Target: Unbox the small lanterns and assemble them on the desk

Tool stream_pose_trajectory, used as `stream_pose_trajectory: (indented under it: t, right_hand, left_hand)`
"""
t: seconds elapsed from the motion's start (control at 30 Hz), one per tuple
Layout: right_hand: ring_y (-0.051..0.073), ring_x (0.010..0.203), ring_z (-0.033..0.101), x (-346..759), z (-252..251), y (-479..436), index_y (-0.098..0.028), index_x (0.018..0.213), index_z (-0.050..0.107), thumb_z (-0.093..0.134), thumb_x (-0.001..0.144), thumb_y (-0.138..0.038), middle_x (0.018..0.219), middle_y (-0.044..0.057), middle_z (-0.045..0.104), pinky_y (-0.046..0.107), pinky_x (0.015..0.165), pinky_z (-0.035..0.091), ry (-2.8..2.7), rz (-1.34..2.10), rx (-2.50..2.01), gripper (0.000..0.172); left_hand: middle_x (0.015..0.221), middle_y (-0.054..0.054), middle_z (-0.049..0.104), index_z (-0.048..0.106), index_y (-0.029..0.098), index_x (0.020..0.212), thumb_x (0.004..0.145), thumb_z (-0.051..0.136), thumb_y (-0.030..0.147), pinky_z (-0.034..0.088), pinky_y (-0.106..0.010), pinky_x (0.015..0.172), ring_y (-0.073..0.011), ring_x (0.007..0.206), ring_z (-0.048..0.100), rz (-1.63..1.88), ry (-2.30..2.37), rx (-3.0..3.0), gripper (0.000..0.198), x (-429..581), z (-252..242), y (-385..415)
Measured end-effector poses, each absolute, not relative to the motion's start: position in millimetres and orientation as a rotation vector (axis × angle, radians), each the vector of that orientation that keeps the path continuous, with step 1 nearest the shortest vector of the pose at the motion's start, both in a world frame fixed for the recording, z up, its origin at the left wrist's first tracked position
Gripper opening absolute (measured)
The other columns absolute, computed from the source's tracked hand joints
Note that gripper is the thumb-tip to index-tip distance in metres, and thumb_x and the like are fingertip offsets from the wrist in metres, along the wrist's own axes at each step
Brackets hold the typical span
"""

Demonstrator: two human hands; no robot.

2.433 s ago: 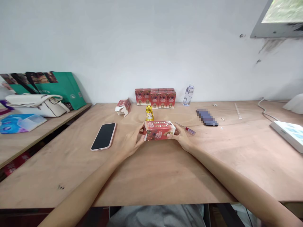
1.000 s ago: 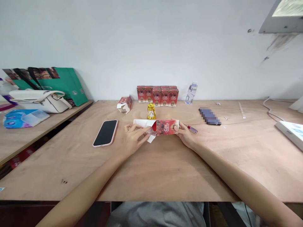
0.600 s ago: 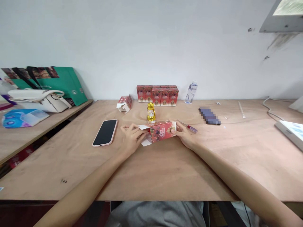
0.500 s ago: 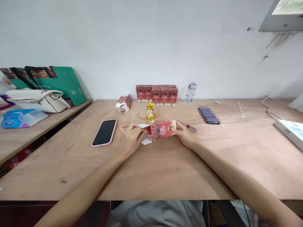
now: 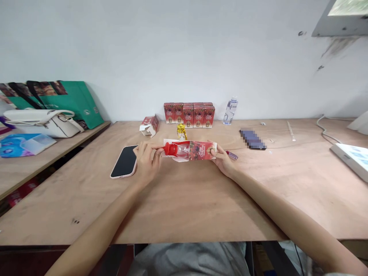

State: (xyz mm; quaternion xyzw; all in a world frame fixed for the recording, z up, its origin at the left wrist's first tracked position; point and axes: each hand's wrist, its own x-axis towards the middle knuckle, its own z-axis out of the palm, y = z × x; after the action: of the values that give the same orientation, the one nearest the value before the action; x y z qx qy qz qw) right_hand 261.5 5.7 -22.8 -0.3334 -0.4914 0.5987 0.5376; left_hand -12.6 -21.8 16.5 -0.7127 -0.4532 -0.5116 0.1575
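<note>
My left hand (image 5: 148, 161) pinches the top end of a small red lantern (image 5: 175, 149) with a clear middle. The lantern lies sideways, partly out of a red printed box (image 5: 201, 150), its other end hidden inside. White flaps of the box stand open around it. My right hand (image 5: 223, 159) is closed on the far end of that box, thumb on the front. Just behind the box stands a gold lantern (image 5: 181, 131), its lower part covered. A screwdriver (image 5: 232, 155) with a purplish handle lies beside my right hand.
Several red boxes (image 5: 188, 115) stand by the wall, with an opened box (image 5: 149, 126) to their left. A water bottle (image 5: 230, 110) is at their right. One phone (image 5: 124, 162) lies left, another dark phone (image 5: 253, 139) right. A white bag (image 5: 46, 122) sits on the side table.
My left hand has moved left, drawing the red lantern partly out of the box. The box is now more level and hides the gold lantern's base.
</note>
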Motion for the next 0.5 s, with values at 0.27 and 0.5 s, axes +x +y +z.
stream_pose_trajectory:
  t: [0.27, 0.5]
  right_hand:
    - [0.016, 0.087, 0.061, 263, -23, 10, -0.027, 0.094, 0.06, 0.075, 0.061, -0.039, 0.097, -0.003, 0.067, 0.025, 0.07, 0.051, -0.921, 1.381, -0.764, 0.038]
    - [0.012, 0.079, 0.062, 269, -32, 18, -0.028, 0.091, 0.06, 0.074, 0.064, -0.036, 0.089, -0.006, 0.067, 0.023, 0.068, 0.052, -0.752, 1.34, -0.658, 0.032]
  left_hand:
    - [0.094, -0.003, 0.05, 0.057, 0.017, 0.084, 0.081, 0.058, 0.05, 0.055, -0.027, 0.066, -0.0134, 0.083, 0.058, -2.294, -1.372, -2.009, 0.033, -13, 27, -15]
    - [0.082, 0.001, 0.057, 0.049, 0.016, 0.078, 0.069, 0.069, 0.051, 0.06, -0.031, 0.064, -0.011, 0.071, 0.062, -2.856, -1.5, -1.759, 0.041, -18, 27, -5]
